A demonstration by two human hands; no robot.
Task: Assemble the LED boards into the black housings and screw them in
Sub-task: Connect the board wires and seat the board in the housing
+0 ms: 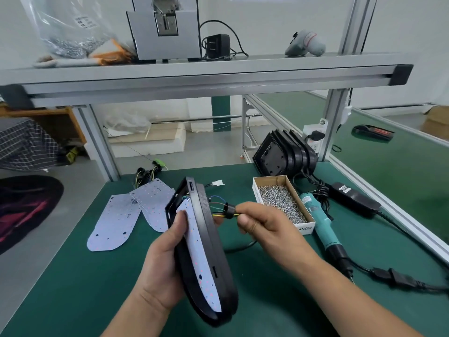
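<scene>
My left hand (162,261) grips a black housing (213,251) held on edge above the green mat, thumb pressed on the white LED board (200,259) lying inside it. Coloured wires run out of the housing's back through a black grommet (230,210). My right hand (261,221) pinches those wires just right of the grommet. A white connector (218,183) dangles behind the housing. Several loose LED boards (114,222) lie on the mat to the left. A stack of black housings (284,152) leans at the back right.
A cardboard box of screws (281,203) sits right of my hands, with a teal electric screwdriver (320,222) and its black power supply (352,198) beside it. Cables trail along the right of the mat. An aluminium shelf (194,74) spans overhead.
</scene>
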